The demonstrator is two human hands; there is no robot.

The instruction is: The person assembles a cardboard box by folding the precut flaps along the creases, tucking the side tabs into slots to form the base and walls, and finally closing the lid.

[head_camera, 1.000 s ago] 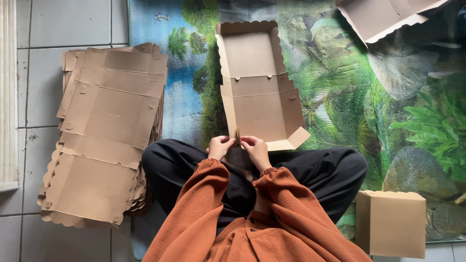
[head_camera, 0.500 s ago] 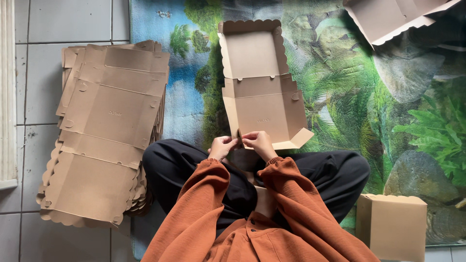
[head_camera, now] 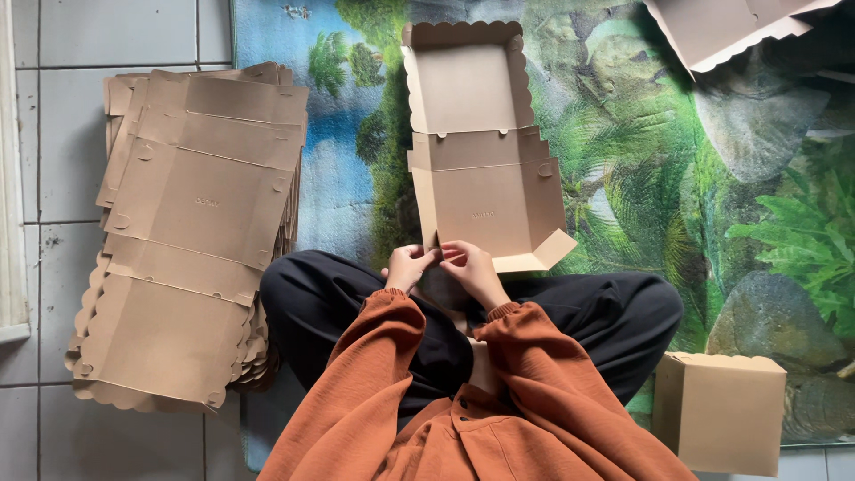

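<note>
A half-folded brown cardboard box (head_camera: 485, 191) lies open on the printed mat in front of my crossed legs, its scalloped lid pointing away from me. My left hand (head_camera: 410, 265) and my right hand (head_camera: 470, 267) meet at the box's near left corner, fingers pinching the front flap there. The near right corner flap sticks out loose. Both sleeves are rust orange.
A tall stack of flat brown box blanks (head_camera: 191, 232) lies on the grey tiles to my left. A finished closed box (head_camera: 720, 411) stands by my right knee. Another open box (head_camera: 726, 27) shows at the top right. The mat (head_camera: 712, 178) carries a jungle print.
My hands have shifted slightly right along the box's near edge and the box has turned a little; the view has drifted left.
</note>
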